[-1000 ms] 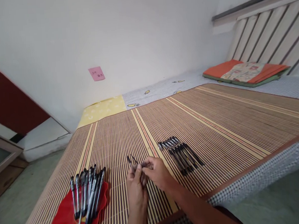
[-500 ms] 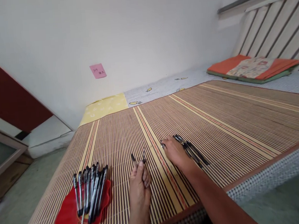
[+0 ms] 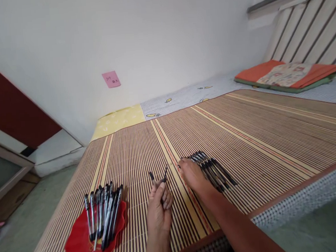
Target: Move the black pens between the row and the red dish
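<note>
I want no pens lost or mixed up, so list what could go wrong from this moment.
1. The left hand pinches two thin pen parts by their ends; one could slip between the mat's slats.
2. The right hand rests against the row of pens; a nudge might scatter them.
3. The pens on the red cloth lie near the bed edge and could roll off.

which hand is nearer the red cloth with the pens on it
Left. The left hand hovers just right of the red cloth; the right hand rests farther right, at the row of black pens.
</note>
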Available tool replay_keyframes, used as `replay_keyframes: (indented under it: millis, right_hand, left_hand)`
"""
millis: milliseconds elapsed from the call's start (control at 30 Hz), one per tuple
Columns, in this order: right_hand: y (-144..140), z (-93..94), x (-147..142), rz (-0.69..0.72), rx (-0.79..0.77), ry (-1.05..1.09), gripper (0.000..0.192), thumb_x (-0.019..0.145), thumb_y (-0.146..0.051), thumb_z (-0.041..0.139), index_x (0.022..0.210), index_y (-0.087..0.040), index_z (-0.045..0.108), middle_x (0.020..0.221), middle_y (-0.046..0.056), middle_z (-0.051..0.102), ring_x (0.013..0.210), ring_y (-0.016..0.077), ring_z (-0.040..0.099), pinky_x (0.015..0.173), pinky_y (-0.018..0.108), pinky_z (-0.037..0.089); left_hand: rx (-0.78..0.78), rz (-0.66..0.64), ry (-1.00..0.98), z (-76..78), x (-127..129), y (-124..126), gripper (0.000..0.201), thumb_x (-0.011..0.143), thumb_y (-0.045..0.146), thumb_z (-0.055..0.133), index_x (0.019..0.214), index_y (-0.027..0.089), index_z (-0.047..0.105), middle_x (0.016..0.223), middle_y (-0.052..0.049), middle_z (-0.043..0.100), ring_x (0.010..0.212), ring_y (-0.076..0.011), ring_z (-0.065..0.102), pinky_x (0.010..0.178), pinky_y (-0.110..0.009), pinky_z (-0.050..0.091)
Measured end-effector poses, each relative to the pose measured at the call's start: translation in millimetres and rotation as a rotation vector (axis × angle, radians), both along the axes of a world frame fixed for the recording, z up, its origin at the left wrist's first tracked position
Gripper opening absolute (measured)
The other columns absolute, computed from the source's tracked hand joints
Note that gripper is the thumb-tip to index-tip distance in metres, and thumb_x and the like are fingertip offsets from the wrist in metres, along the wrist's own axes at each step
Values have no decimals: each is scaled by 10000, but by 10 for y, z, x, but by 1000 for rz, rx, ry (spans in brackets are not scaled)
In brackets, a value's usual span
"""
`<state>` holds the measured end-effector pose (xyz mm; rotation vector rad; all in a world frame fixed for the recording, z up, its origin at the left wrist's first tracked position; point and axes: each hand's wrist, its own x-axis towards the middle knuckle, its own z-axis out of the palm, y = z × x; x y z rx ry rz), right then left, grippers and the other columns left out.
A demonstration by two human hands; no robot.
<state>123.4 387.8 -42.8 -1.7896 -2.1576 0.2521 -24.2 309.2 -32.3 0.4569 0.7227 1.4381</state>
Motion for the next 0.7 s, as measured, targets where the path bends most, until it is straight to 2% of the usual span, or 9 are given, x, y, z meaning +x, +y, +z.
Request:
replay_keyframes:
  millis: [167, 267, 333, 500, 600, 700]
  right_hand:
    - [20, -60, -30, 7, 26, 18, 204, 948, -124, 490, 1016, -150, 681, 1058, 126, 672, 991, 207, 614, 848, 277, 422]
    - [9, -53, -24, -1, 26, 107, 191, 924, -106, 501, 990, -143, 676, 1075, 135, 664, 976, 204, 615, 844, 282, 429]
    - [-8, -17, -4, 3, 28, 306, 166, 892, -102, 524, 950, -137, 675, 1026, 123, 676, 939, 200, 621, 834, 291, 441]
    - [-71, 147, 74, 46, -54, 1129, 267, 868, -248, 543, 1081, -149, 671, 851, 38, 694, 754, 159, 626, 710, 279, 482]
    - [-112, 236, 82, 66, -171, 1440, 240, 814, -329, 619, 983, -174, 688, 743, -2, 650, 663, 131, 586, 652, 261, 465]
    - [-141, 286, 55, 71, -210, 1647, 235, 752, -346, 709, 926, -190, 684, 805, 4, 662, 709, 119, 593, 670, 244, 458]
  left_hand:
    - [2, -1, -8, 9, 1, -10, 321, 719, 226, 845, 827, 175, 547, 531, 114, 334, 382, -22, 243, 371, -163, 160]
    - [-7, -4, 2, 20, 5, -18, 315, 730, 241, 840, 854, 175, 559, 533, 111, 350, 384, -27, 256, 372, -162, 179]
    - [-6, -4, 1, 23, 11, -23, 321, 724, 245, 846, 865, 172, 568, 534, 111, 348, 389, -27, 254, 371, -160, 180]
    - [-12, -17, 20, 25, 37, -37, 333, 715, 255, 857, 854, 164, 568, 550, 107, 355, 411, -26, 269, 378, -157, 192]
    - [-22, -18, 43, 29, 60, -46, 353, 698, 270, 870, 848, 159, 570, 553, 108, 356, 415, -24, 270, 382, -157, 196]
    - [-27, -13, 52, 32, 80, -50, 376, 675, 277, 885, 839, 161, 567, 545, 111, 353, 415, -24, 263, 384, -158, 188]
